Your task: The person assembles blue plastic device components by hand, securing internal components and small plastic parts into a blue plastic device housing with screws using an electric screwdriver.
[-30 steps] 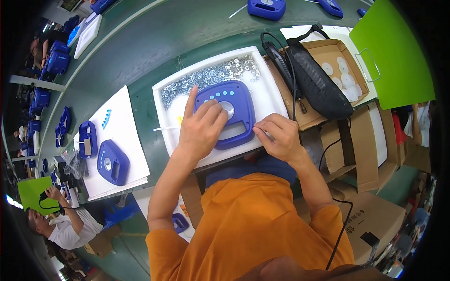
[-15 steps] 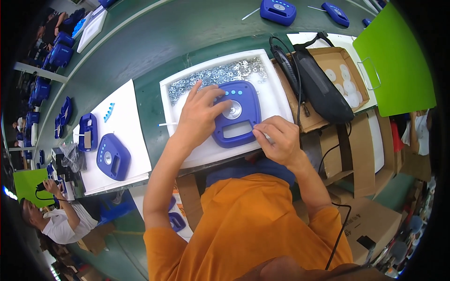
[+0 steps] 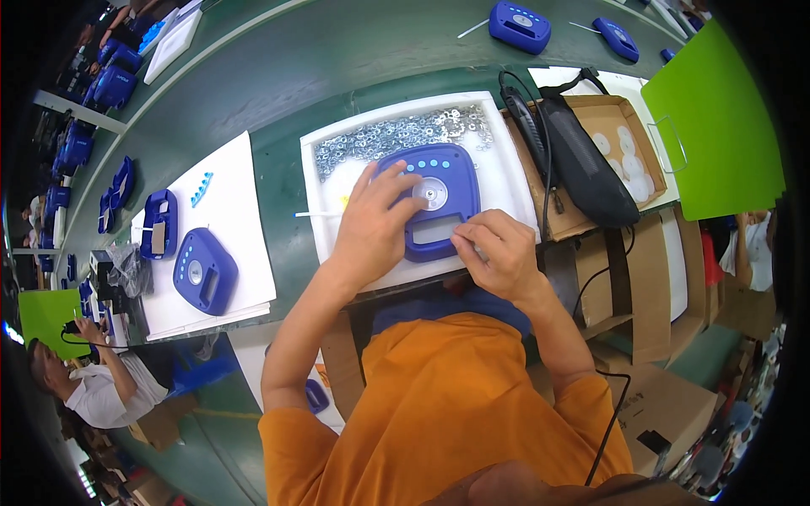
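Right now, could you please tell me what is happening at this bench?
A person's left hand rests on a blue housing, thumb at its round disc. The right hand pinches near the housing's lower right corner; whether it holds something is unclear. The housing lies on a white tray with small metal pieces.

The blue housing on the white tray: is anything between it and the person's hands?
Nothing visible: the left hand lies directly over its left side, and the right hand is at the lower right edge of the blue housing.
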The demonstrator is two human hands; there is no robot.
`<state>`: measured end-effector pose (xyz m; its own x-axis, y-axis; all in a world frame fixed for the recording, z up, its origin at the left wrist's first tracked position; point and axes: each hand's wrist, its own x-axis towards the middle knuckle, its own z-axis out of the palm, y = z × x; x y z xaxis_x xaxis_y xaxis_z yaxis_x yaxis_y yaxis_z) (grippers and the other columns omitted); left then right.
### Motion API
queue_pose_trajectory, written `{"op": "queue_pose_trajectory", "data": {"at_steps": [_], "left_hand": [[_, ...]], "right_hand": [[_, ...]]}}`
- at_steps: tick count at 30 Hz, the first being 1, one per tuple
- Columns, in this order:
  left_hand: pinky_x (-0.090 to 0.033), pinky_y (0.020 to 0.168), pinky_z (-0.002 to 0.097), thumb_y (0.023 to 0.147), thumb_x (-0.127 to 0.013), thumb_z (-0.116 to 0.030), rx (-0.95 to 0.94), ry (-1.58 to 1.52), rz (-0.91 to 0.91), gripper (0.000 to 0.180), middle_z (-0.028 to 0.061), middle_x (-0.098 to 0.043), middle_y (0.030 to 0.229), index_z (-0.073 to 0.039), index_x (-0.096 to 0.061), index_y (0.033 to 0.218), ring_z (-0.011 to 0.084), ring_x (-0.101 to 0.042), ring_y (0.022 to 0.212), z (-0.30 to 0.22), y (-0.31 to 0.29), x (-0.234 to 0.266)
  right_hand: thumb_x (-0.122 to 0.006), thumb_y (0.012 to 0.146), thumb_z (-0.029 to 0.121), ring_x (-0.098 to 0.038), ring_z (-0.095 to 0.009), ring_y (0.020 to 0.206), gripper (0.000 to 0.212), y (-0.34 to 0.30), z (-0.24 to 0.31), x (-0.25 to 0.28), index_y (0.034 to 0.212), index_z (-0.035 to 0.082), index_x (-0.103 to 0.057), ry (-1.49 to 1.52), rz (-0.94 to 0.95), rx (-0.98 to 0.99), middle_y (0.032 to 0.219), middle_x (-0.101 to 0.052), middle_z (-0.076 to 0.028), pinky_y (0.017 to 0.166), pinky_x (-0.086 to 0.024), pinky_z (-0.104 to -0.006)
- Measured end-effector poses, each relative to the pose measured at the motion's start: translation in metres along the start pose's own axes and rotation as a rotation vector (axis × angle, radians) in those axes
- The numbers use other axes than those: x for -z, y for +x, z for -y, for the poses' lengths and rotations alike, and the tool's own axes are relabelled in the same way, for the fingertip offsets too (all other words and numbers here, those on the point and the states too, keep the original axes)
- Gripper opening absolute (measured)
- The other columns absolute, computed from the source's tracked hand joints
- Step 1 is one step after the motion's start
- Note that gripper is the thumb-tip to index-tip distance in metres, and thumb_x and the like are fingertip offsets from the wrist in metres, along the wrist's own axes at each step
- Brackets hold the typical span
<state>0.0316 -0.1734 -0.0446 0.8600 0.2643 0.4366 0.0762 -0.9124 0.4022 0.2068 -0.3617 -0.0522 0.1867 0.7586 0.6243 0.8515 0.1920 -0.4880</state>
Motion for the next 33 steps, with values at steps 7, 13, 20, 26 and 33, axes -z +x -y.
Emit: {"op": "queue_pose_trajectory", "data": {"at_steps": [7, 13, 20, 26, 33], "left_hand": [[-0.04, 0.132, 0.0644, 0.091, -0.068, 0.01, 0.032, 0.051, -0.031, 0.047, 0.0144, -0.073, 0.147, -0.015, -0.085, 0.128, 0.0428, -0.059, 0.152, 0.022, 0.001, -0.005], [-0.042, 0.13, 0.0639, 0.097, -0.071, 0.004, 0.018, 0.058, -0.041, 0.038, 0.0146, -0.073, 0.145, -0.017, -0.086, 0.123, 0.041, -0.062, 0.15, 0.023, -0.003, -0.015], [-0.042, 0.132, 0.0619, 0.097, -0.065, 0.01, 0.032, 0.061, -0.024, 0.049, 0.0138, -0.072, 0.149, -0.019, -0.086, 0.131, 0.0423, -0.06, 0.152, 0.027, -0.002, -0.018], [-0.045, 0.129, 0.0621, 0.095, -0.066, 0.011, 0.029, 0.047, -0.034, 0.048, 0.0143, -0.072, 0.147, -0.018, -0.087, 0.126, 0.0419, -0.062, 0.15, 0.026, 0.0, -0.017], [-0.048, 0.126, 0.0634, 0.089, -0.066, 0.013, 0.016, 0.022, -0.054, 0.048, 0.0148, -0.073, 0.143, -0.016, -0.088, 0.122, 0.0422, -0.064, 0.146, 0.027, 0.001, -0.018]], "right_hand": [[-0.09, 0.092, 0.021, -0.069, -0.029, 0.091, 0.03, 0.01, 0.003, -0.001, 0.116, 0.004, -0.082, -0.123, 0.092, -0.037, 0.101, -0.069, -0.009, 0.076, -0.059, -0.0399], [-0.087, 0.096, 0.041, -0.061, -0.029, 0.097, 0.049, 0.016, -0.002, -0.004, 0.13, 0.006, -0.08, -0.248, 0.219, -0.005, 0.106, -0.062, -0.009, 0.085, -0.054, -0.0419], [-0.086, 0.097, 0.047, -0.058, -0.028, 0.093, 0.053, 0.018, -0.005, -0.004, 0.131, 0.007, -0.08, -0.243, 0.267, -0.016, 0.102, -0.057, -0.009, 0.082, -0.052, -0.0425], [-0.086, 0.096, 0.048, -0.057, -0.028, 0.092, 0.053, 0.014, -0.013, -0.007, 0.132, 0.009, -0.081, -0.193, 0.234, -0.014, 0.102, -0.057, -0.008, 0.08, -0.051, -0.0418], [-0.087, 0.095, 0.049, -0.057, -0.027, 0.09, 0.054, 0.011, -0.013, -0.008, 0.13, 0.009, -0.082, -0.176, 0.219, -0.041, 0.101, -0.057, -0.007, 0.078, -0.052, -0.0416]]}}
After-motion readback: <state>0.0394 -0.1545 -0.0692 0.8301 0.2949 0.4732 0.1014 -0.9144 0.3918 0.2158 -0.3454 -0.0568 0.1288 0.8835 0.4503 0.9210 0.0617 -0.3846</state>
